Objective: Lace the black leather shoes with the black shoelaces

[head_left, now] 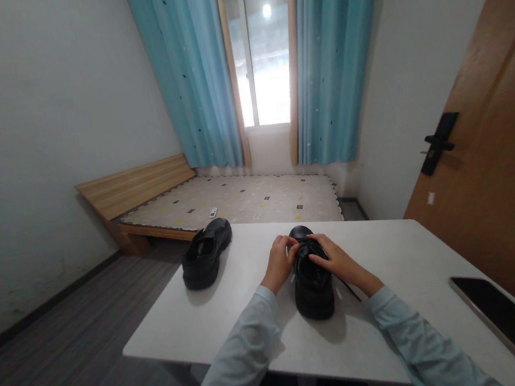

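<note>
A black lace-up shoe (pixel 315 297) stands on the white table (pixel 257 322) in front of me, its heel toward me and its toe pointing away. At its left side, my left hand (pixel 281 261) is closed in a pinch by the lacing; the fingertips seem to be on the shoelace. My right hand (pixel 338 259) grips the shoe's upper from the right, thumb near the opening and fingers over the lacing. A loose end of black shoelace (pixel 351 291) trails onto the table under my right wrist. What lies between the fingertips is small and dark.
Another black shoe (pixel 206 255) rests toward the table's left edge. A dark phone (pixel 514 322) lies at the right edge. Beyond the table stands a bed (pixel 243 195) with a small white object (pixel 213 212) on it; a wooden door (pixel 493 183) is on the right.
</note>
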The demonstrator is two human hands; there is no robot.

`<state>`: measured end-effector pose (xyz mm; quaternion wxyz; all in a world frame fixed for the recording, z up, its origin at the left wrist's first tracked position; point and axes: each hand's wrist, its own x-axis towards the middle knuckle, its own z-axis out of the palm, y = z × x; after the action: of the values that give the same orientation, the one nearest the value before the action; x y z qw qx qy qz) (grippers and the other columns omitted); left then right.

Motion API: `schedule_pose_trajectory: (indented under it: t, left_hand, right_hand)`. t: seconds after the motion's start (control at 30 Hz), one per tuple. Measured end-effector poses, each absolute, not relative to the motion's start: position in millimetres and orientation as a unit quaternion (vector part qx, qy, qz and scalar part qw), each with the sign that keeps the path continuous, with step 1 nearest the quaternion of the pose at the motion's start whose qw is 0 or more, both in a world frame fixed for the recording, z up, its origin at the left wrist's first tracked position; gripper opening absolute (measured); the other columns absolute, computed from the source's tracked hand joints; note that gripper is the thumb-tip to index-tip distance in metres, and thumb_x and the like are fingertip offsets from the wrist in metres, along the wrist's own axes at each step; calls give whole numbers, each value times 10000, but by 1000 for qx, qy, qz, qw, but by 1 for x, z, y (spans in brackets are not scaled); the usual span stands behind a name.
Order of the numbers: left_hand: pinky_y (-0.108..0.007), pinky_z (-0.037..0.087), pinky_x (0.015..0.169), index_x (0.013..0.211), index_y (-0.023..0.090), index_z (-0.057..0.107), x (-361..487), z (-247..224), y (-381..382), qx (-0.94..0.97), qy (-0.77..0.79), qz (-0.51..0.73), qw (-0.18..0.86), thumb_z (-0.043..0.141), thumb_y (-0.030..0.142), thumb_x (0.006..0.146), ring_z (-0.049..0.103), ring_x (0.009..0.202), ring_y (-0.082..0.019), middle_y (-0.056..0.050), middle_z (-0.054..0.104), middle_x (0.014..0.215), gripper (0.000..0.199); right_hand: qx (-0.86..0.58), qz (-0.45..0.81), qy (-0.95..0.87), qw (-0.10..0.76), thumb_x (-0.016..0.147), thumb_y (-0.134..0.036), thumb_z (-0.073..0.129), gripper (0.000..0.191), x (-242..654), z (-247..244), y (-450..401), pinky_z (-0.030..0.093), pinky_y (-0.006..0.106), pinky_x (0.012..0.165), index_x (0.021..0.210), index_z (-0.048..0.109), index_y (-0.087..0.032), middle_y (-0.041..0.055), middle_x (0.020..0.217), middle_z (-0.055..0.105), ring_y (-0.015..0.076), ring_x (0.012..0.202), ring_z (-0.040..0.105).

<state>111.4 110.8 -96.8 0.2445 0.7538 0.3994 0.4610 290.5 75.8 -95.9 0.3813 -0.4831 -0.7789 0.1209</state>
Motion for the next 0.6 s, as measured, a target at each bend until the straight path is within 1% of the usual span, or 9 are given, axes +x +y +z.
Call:
schedule_pose_trajectory:
  t: [0.13,0.37,0.5,0.6]
  left_hand:
    - [-359,448,832,776,174,542,113,-96,112,763,401,457,219,521,164,817,538,843,-175,-32,571,826,48]
    - [-344,444,813,799,184,527,116,-87,114,769,409,433,231,494,186,831,543,844,-181,-41,598,840,46]
    - [-315,441,765,811,186,538,116,-73,115,789,403,399,237,486,198,832,541,798,-174,-33,605,810,57]
    - [-287,424,711,787,179,554,115,-63,119,810,383,362,257,502,208,814,529,735,-160,-14,597,747,65]
  right_hand:
    - [-485,120,-780,378,804,-364,534,458,291,-97,76,405,440,964,1222,455,-194,112,1174,553,255,1105,531]
    - [-489,125,-778,375,794,-352,541,465,291,-97,78,403,431,965,1218,455,-181,117,1172,553,251,1102,529]
    - [-488,127,-777,376,790,-357,546,477,292,-99,79,404,425,964,1222,454,-177,118,1176,549,247,1101,527]
    - [-491,124,-776,376,797,-357,539,469,293,-101,80,407,430,960,1224,453,-182,115,1174,549,247,1100,527]
